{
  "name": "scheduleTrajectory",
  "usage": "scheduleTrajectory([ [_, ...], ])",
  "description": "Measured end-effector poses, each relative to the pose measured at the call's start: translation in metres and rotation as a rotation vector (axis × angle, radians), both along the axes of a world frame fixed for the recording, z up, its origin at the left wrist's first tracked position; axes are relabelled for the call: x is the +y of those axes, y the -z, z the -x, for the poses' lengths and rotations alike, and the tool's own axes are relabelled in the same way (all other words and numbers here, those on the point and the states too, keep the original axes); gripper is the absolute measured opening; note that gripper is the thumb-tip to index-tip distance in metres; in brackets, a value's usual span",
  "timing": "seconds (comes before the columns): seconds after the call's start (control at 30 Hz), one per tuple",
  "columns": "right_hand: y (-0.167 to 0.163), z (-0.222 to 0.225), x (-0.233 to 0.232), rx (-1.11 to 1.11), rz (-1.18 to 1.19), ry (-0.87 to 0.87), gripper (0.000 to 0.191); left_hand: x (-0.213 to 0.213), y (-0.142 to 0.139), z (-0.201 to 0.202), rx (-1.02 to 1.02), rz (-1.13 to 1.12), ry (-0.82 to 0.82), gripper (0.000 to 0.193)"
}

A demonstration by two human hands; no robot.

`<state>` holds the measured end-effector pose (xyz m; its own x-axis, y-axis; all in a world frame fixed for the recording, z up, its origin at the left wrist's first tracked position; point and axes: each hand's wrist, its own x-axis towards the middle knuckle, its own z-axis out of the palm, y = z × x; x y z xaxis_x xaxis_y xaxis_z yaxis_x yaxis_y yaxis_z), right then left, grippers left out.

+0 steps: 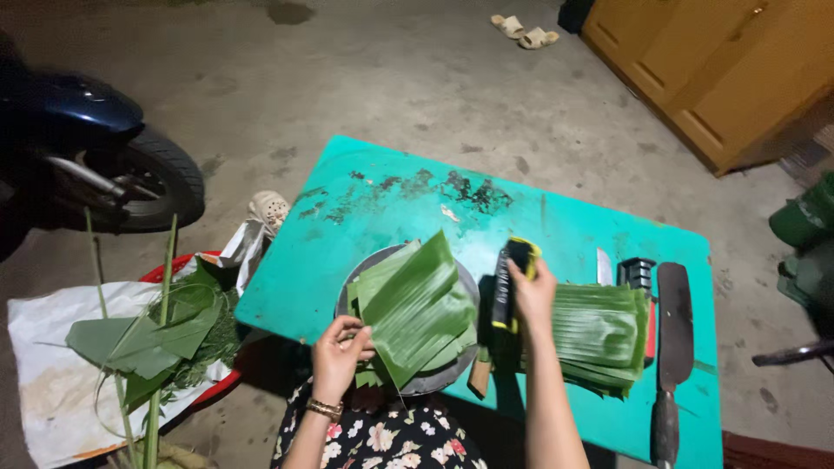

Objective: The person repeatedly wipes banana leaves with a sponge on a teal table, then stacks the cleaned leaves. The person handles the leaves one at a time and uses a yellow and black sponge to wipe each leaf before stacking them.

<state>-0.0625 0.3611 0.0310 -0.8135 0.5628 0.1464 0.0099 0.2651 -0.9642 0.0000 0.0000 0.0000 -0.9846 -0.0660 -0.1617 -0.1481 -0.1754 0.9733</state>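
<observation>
My left fingers (347, 340) pinch the leaves (417, 308) stacked on a round tray (434, 380) on the teal surface (365, 208); my right fingers (521, 282) clamp a black-yellow tool (511, 276) beside them.

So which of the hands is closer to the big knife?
Right. The right hand holds a black-and-yellow tool left of the big knife, leaf stack between. The left hand is farther, at the round tray.

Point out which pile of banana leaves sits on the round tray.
The pile of cut leaves under the left hand, resting on the round dark tray. The other stack lies on the teal table, beside the cleaver.
</observation>
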Motion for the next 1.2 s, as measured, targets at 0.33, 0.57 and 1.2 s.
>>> scheduleTrajectory([
  [0.33,-0.032,-0.198,0.114,0.366,0.458,0.425,0.028,0.111,-0.045,0.028,0.058,0.038,0.351,0.018],
  [0.57,-0.018,-0.262,0.153,0.412,0.497,0.571,0.028,0.256,-0.021,0.063,0.013,0.053,0.688,0.020],
  [1.2,0.010,-0.236,0.144,0.230,0.434,0.463,0.022,0.201,-0.088,0.028,0.361,0.493,0.397,0.025],
])
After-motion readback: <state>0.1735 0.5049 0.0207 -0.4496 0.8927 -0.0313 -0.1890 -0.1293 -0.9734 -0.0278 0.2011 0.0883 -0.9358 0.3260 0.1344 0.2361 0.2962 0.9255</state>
